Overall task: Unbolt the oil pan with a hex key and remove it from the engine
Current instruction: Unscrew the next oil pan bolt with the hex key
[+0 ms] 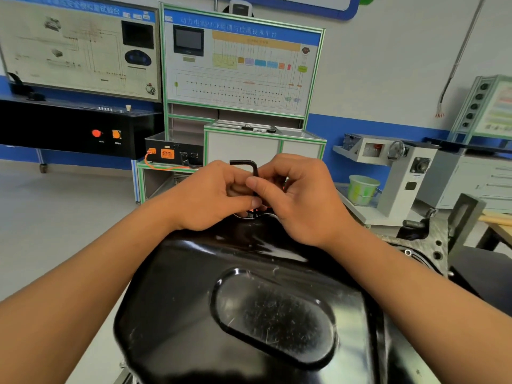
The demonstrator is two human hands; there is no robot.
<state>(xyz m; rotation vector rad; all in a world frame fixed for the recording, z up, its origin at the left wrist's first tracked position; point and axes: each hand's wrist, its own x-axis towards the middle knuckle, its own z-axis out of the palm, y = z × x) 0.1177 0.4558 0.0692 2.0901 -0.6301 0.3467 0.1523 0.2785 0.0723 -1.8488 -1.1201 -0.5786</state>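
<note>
A glossy black oil pan (249,300) fills the lower middle of the head view, its raised oval dimple facing me. A black L-shaped hex key (250,169) stands upright at the pan's far edge, its short arm pointing left and its tip down at the flange. My left hand (210,195) and my right hand (299,195) meet around the key's long shaft, both pinching it with thumb and fingers. The bolt under the tip is hidden by my fingers.
The grey engine block (432,245) with bolt holes shows at the pan's right. Beyond stand a training panel cabinet (243,79), a black console (69,128), a green bucket (363,189) and a grey machine stand (401,173).
</note>
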